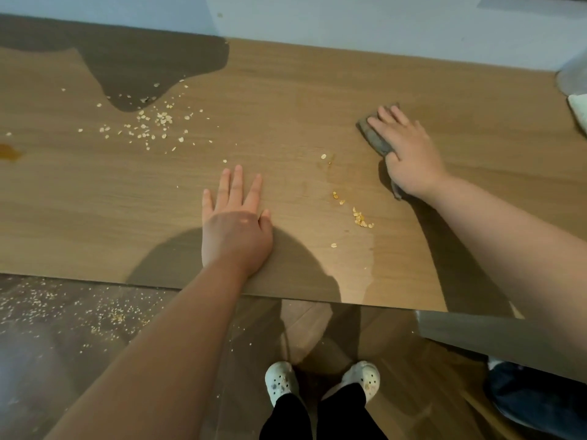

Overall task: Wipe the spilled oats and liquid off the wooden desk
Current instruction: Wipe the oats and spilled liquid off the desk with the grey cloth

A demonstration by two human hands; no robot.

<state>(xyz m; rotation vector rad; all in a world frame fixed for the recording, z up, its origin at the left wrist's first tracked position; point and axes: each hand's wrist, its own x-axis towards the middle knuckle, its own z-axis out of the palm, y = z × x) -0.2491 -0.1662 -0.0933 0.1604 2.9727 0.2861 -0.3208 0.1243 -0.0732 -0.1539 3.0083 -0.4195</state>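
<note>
Left hand (236,230) between cloth (376,142) and oats (152,125)

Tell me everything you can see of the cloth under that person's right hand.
The cloth is a dull grey-brown rag, soft-looking and bunched into a long strip. It lies flat on the right part of the wooden desk. The right hand presses on it, covering most; only one long edge and the ends show.

1 table (286,90); 2 hands, the left hand (236,231) and the right hand (409,147); 1 grey cloth (374,138); 2 white shoes (281,381); 2 amber liquid spots (9,152); oat flakes (152,122) too many to count.
</note>
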